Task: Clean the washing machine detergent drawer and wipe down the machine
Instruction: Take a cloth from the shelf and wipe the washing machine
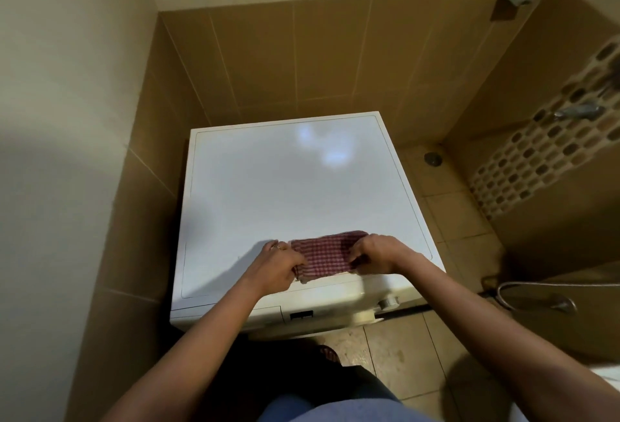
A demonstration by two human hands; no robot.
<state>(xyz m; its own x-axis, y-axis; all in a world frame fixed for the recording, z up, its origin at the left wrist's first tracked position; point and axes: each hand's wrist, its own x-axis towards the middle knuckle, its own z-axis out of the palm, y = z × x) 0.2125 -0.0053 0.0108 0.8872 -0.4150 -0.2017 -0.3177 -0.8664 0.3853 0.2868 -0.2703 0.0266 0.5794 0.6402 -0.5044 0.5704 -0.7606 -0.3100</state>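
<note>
A white front-loading washing machine (288,183) stands in a tiled corner, its flat top seen from above. A red-and-white checked cloth (323,254) lies folded near the top's front edge. My left hand (276,262) pinches the cloth's left end and my right hand (375,254) pinches its right end, with the cloth stretched flat between them. The detergent drawer front (265,314) sits closed at the left of the control panel, beside a small dark display (301,315) and a dial (387,302) at the right.
Brown tiled walls close in behind and to the left of the machine. A floor drain (432,158) and a wall tap (578,111) are to the right. A shower hose (533,294) lies low on the right, and my foot (330,353) stands before the machine.
</note>
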